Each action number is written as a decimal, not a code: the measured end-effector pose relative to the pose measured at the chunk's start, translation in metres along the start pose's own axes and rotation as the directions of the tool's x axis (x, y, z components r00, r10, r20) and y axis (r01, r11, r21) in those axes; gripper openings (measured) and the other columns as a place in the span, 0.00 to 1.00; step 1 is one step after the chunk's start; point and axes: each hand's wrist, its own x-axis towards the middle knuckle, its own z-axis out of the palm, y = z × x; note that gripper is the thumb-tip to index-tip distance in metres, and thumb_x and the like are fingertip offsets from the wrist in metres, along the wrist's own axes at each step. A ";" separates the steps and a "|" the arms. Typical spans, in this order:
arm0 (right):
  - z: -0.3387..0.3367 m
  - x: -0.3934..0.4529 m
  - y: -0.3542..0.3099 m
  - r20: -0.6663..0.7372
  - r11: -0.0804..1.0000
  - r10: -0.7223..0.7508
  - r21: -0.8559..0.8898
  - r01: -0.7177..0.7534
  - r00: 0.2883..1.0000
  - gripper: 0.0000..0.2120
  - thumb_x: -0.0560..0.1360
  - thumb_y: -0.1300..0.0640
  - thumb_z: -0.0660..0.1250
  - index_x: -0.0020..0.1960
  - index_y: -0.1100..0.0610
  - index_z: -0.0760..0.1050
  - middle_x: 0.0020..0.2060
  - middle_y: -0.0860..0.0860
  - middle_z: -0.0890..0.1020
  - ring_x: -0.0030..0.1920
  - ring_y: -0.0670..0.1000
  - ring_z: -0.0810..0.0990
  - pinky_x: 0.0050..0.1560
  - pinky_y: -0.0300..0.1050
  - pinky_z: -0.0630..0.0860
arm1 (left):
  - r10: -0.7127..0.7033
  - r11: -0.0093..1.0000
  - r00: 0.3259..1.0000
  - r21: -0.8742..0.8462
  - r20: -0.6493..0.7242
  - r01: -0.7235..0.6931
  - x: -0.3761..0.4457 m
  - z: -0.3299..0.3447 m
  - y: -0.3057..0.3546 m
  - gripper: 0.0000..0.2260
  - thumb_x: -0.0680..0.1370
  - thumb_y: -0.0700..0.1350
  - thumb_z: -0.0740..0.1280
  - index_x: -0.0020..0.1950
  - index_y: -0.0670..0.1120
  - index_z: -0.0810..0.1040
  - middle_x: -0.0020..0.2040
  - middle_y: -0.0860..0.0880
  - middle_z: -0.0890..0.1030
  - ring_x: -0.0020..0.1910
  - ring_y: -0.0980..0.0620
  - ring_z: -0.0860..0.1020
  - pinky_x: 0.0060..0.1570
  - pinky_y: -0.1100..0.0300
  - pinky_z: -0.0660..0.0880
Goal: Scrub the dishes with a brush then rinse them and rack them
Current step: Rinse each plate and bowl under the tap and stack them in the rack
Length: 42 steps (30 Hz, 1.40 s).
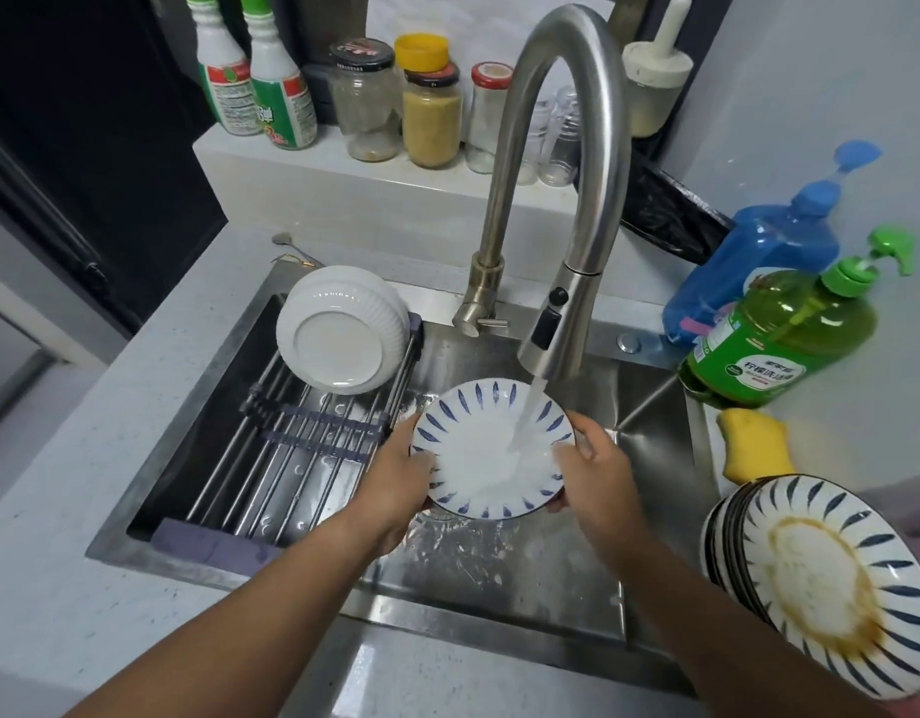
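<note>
I had the plate (491, 453) held over the sink (649, 401), my left hand (395, 476) gripping its left rim and my right hand (592, 461) gripping its right rim with the thumb laid across the face. Water from the faucet (556, 323) struck the plate just inside my right thumb.

I judged it stiff, breakable ceramic, light enough for one hand but slick while wet, so opposite edges with the thumbs over the lip seemed the safe hold.

Beyond my left hand lay the rack (312, 437) across the sink, carrying one white bowl (341, 331) tipped on its side, its base toward me. To the right of my right hand, on the counter, stood a stack of plates (810, 583), the top one ringed with brown residue. Past that stack sat a yellow sponge (753, 448), then a green soap bottle (779, 339) mostly full of green liquid and a blue bottle (758, 272) behind it. No brush was in view.
</note>
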 end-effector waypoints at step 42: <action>0.204 0.081 -0.051 0.087 0.986 -0.044 -0.154 0.057 0.995 0.31 0.60 0.28 0.73 0.57 0.44 0.75 0.61 0.50 0.76 0.54 0.51 0.82 0.47 0.52 0.85 | -0.417 0.583 0.904 -0.734 0.098 0.348 0.095 -0.158 0.064 0.48 0.58 0.76 0.76 0.67 0.47 0.72 0.62 0.38 0.78 0.54 0.45 0.81 0.41 0.54 0.83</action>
